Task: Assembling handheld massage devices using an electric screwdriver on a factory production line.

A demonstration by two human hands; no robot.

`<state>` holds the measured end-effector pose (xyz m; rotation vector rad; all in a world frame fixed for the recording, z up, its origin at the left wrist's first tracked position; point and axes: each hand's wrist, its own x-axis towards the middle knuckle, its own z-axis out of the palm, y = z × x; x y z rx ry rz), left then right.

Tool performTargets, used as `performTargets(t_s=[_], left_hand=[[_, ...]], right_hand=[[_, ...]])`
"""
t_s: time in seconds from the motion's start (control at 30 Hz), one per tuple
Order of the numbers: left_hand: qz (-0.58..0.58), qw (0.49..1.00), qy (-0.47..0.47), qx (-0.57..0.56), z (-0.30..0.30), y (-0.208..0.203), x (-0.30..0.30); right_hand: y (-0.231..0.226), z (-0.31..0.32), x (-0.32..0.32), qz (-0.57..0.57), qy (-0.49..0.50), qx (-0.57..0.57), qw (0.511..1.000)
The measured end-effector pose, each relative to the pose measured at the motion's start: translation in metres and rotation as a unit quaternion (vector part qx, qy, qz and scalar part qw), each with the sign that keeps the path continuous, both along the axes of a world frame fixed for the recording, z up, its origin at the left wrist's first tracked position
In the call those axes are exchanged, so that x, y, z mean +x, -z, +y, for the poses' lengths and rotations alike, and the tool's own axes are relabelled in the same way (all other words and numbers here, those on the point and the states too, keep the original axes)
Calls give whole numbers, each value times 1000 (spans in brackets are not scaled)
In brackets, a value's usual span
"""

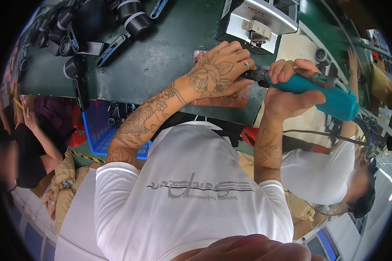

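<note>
Blurred bare skin (252, 251), cut off by the lower edge, comes closest, then one white short-sleeved T-shirt (191, 217) with grey lettering upside down on its chest. The right hand (285, 103) has its fingers clamped around one teal cylindrical power screwdriver (322, 95), by the right edge of the dark green tabletop (161, 74); its black nose meets the left hand (224, 71). That tattooed hand covers part of one reddish rectangular mat (222, 102), fingers close together; I can't tell whether they grip anything, because the tool's tip is hidden. Beyond stands one silver-and-black machine (270, 21), cut off above, bearing small red lettering. Black-and-grey devices (137, 21) at left overlap too much to count.
</note>
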<state>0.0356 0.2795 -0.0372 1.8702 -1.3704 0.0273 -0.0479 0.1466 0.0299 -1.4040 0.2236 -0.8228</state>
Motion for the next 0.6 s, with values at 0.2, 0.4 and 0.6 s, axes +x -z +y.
performTargets(t_s=[0.2,0.4,0.6], left_hand=[[12,1000,10,-6,0,-6,0],[53,998,31,-32,-1,-3,4],[100,993,55,-29,0,-7,8]], right_hand=[[2,-3,0,-6,-10,4,1000],[2,-5,4,-9,-16,9,1000],[4,-8,2,0,-21,15,1000]])
